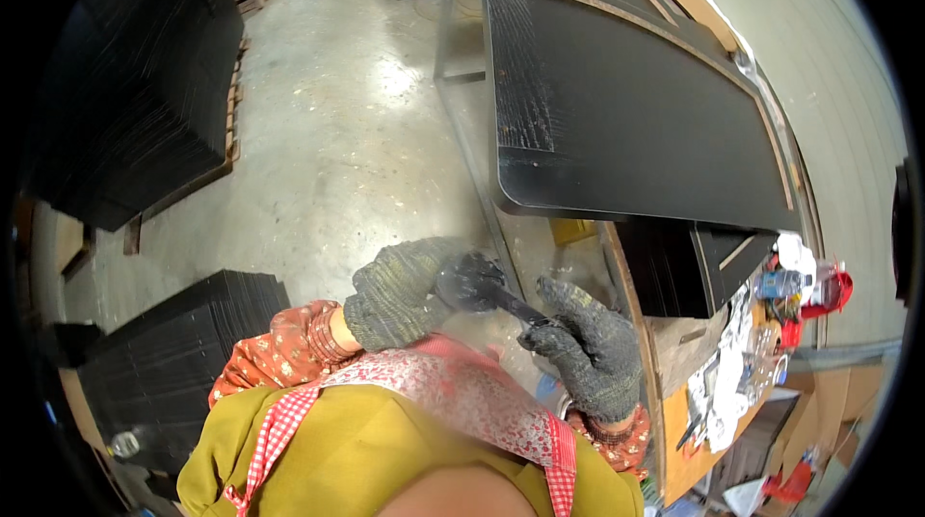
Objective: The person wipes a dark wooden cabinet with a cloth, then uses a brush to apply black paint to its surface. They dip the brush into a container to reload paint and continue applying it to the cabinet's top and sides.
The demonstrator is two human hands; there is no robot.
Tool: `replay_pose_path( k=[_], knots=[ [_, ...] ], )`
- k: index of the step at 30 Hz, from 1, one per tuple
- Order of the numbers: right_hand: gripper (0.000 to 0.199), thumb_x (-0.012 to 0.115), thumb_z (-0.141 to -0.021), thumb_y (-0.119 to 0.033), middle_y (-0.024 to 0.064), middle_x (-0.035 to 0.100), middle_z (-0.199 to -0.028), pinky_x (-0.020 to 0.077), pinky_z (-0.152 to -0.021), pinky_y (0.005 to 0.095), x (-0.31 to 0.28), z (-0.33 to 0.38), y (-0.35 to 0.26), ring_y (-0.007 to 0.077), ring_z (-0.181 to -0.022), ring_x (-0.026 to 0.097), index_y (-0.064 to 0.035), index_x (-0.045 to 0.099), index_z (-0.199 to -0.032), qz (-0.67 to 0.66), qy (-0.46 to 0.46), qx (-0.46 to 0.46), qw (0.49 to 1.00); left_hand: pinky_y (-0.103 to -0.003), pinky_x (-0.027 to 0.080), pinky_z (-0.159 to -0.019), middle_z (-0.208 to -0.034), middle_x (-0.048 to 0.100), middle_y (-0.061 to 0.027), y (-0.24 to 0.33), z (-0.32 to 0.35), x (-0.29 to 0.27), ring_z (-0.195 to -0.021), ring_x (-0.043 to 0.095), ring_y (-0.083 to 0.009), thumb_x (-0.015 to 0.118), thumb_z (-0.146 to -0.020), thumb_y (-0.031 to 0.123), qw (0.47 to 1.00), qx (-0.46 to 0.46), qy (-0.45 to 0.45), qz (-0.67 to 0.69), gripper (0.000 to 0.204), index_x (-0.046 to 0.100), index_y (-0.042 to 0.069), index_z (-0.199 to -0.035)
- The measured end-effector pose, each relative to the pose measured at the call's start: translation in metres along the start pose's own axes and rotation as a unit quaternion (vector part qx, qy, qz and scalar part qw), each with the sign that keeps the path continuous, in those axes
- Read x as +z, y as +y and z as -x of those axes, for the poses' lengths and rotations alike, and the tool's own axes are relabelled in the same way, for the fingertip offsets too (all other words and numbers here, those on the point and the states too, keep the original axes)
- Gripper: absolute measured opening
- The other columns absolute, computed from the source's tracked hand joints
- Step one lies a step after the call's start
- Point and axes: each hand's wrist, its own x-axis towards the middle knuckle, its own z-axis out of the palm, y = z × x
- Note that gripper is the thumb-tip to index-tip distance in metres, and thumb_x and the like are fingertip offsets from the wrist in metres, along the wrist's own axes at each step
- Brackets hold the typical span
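Both my hands wear grey knitted gloves and are in front of my apron. My left hand (397, 293) is closed, fingers curled against a dark, rounded, smeared lump (469, 281) whose kind I cannot make out. From that lump a straight black handle (520, 309) slants down to the right. My right hand (595, 351) pinches the end of this handle between thumb and fingers. Beyond my hands, to the right, a large black panel (636, 112) with rounded corners lies on a stack, apart from both hands.
At the right is a wooden workbench (689, 430) with white rags (721, 401), plastic bottles (782, 283) and a red item (831, 293). Black boards are stacked on a pallet (145, 83) at far left, with another black stack (178, 353) at near left. Concrete floor (337, 132) lies between.
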Motion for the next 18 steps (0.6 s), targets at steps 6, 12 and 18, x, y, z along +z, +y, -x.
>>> replay_pose_path(
  k=[6,12,18],
  knots=[
    [0.039,0.063,-0.077,-0.013,0.0106,0.061,-0.067,0.0472,-0.063,0.0350,0.011,-0.018,-0.047,0.0224,-0.059,0.059,-0.0035,0.059,-0.114,0.298,-0.097,0.003,0.949,-0.036,0.051,-0.079,-0.097,0.064,-0.0183,-0.005,-0.014,-0.025,-0.087,0.065,-0.0298,0.066,-0.076,0.015,0.985,0.037,-0.066,-0.153,0.039,0.058,0.003,-0.111],
    [0.041,0.057,-0.071,-0.016,0.0046,0.062,-0.085,0.0458,-0.063,0.0330,0.012,-0.004,-0.048,0.0208,-0.071,0.059,-0.0089,0.061,-0.112,0.585,-0.061,-0.143,0.796,-0.028,0.051,-0.079,-0.100,0.066,-0.0082,-0.022,-0.020,-0.020,-0.087,0.064,-0.0137,0.072,-0.077,0.009,0.979,-0.069,-0.144,0.126,0.036,0.059,0.004,-0.109],
    [0.033,0.063,-0.070,-0.010,0.0060,0.064,-0.082,0.0456,-0.059,0.0342,-0.008,-0.004,-0.057,0.0217,-0.068,0.060,-0.0065,0.066,-0.102,0.484,0.038,-0.117,0.867,-0.028,0.050,-0.081,-0.100,0.065,-0.0075,-0.019,-0.035,-0.020,-0.088,0.063,-0.0139,0.077,-0.073,0.015,0.982,-0.065,-0.096,0.147,0.039,0.060,0.006,-0.107]
  ],
)
